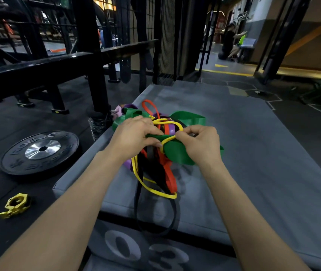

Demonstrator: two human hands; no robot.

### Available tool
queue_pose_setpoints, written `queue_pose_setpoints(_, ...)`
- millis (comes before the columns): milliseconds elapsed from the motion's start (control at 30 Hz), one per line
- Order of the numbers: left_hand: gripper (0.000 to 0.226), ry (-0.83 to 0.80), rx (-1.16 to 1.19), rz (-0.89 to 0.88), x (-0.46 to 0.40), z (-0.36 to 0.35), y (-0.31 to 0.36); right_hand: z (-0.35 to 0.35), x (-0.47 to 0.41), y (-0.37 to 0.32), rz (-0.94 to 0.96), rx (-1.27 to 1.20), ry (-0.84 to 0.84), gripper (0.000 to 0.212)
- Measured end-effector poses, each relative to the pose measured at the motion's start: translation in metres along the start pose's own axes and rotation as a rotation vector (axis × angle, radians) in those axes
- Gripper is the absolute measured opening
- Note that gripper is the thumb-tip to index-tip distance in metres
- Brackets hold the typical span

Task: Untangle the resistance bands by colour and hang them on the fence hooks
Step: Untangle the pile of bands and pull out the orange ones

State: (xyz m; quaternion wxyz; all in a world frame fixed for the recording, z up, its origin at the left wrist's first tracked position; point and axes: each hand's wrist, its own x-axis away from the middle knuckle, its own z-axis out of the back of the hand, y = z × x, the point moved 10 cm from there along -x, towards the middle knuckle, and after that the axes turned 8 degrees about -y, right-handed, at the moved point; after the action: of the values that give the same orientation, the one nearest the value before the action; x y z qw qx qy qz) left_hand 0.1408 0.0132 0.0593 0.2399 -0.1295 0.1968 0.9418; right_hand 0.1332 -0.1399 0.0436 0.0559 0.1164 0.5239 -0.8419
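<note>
A tangled heap of resistance bands lies on the grey padded box (253, 153). In it I see a wide green band (177, 153), a thin yellow band (151, 189), an orange band (169, 177), a purple band (170, 128) and a black band (138, 208) that hangs over the box's front edge. My left hand (134, 133) grips the heap's top, fingers curled over the green band and a yellow strand. My right hand (200, 141) pinches the yellow band beside it. The mesh fence (165, 36) stands behind the box; no hooks are visible.
A black weight plate (40, 151) lies on the floor to the left, with a yellow barbell collar (15, 205) nearer me. A black steel rack (89, 61) runs along the left. A person crouches far back on the right (228, 42).
</note>
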Motion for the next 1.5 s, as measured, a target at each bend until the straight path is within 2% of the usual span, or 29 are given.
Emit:
queue_pose_setpoints(67, 0.026, 0.011, 0.032, 0.024, 0.001, 0.003, -0.002, 0.000, -0.001, 0.009, -0.055, -0.137, 0.016, 0.022)
queue_pose_setpoints(133, 0.026, 0.021, 0.056, 0.052, 0.001, 0.006, -0.006, 0.003, -0.001, 0.008, -0.034, -0.207, 0.054, 0.029)
queue_pose_setpoints(233, 0.031, 0.074, 0.148, 0.151, 0.003, 0.010, -0.024, 0.008, -0.001, 0.007, -0.005, -0.262, 0.098, 0.029)
queue_pose_setpoints(367, 0.029, 0.081, 0.092, 0.132, 0.001, 0.007, -0.022, 0.014, -0.005, 0.010, 0.027, -0.129, 0.098, 0.028)
queue_pose_setpoints(467, 0.031, 0.104, 0.160, 0.166, 0.001, 0.007, -0.030, 0.023, -0.009, 0.015, 0.034, 0.004, 0.138, 0.032)
queue_pose_setpoints(567, 0.029, -0.006, 0.197, 0.075, 0.003, -0.003, -0.028, 0.035, -0.013, 0.031, -0.047, -0.002, 0.183, 0.031)
queue_pose_setpoints(667, 0.033, -0.153, 0.137, -0.036, 0.012, -0.009, -0.017, 0.042, -0.018, 0.055, -0.155, -0.104, 0.232, 0.033)
queue_pose_setpoints(733, 0.036, -0.224, 0.059, -0.068, 0.019, -0.012, -0.015, 0.034, -0.020, 0.066, -0.208, -0.138, 0.201, 0.032)
queue_pose_setpoints(833, 0.037, -0.289, -0.120, -0.026, 0.034, -0.026, -0.017, 0.009, -0.016, 0.078, -0.291, -0.229, 0.106, 0.028)
queue_pose_setpoints(967, 0.069, -0.380, -0.304, 0.077, 0.038, -0.062, 0.003, -0.009, -0.013, 0.075, -0.313, -0.394, 0.044, 0.026)
queue_pose_setpoints(1033, 0.072, -0.305, -0.307, 0.130, 0.031, -0.068, 0.014, -0.012, -0.012, 0.072, -0.299, -0.418, 0.033, 0.026)
queue_pose_setpoints(1167, 0.044, -0.096, -0.157, 0.195, 0.028, -0.045, 0.014, -0.002, -0.011, 0.072, -0.303, -0.502, 0.076, 0.024)
queue_pose_setpoints(1367, 0.043, 0.084, 0.389, 0.268, 0.048, -0.017, -0.025, 0.020, -0.017, 0.085, -0.344, -0.519, 0.247, 0.026)
queue_pose_setpoints(1500, 0.026, 0.453, 0.829, 0.406, 0.073, 0.008, -0.073, 0.014, -0.016, 0.088, -0.378, -0.480, 0.227, 0.029)
